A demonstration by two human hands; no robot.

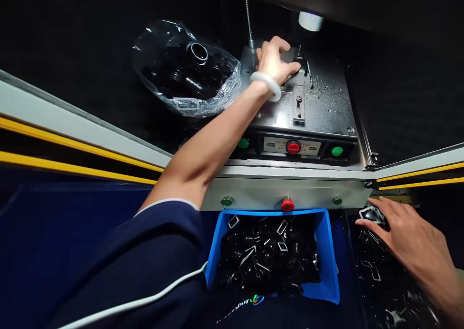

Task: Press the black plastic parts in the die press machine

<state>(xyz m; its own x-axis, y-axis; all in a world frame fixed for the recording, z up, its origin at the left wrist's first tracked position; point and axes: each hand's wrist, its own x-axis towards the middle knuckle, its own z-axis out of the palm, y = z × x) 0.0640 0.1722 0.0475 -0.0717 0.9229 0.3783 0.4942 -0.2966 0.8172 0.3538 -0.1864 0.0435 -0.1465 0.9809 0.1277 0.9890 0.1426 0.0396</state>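
Observation:
My left hand (273, 61), with a white bangle at its wrist, is over the metal machine plate (268, 111). Its thumb and forefinger are spread apart, and the thumb tip is at a black part (300, 65) in the small fixture. I cannot see whether the thumb touches that part; the other fingers are partly hidden. At the lower right, my right hand (416, 232) pinches a glossy black plastic piece with a pale rim (373, 215) between thumb and fingers. Below it lie many similar black pieces (373, 266).
A clear plastic bag (224, 94) of black parts stands left of the plate. A blue bin (326, 256) full of black pieces sits in front. Along the machine's front are a red button (293, 148) and a green button (337, 151). Yellow-striped frame edges (79, 138) flank the opening.

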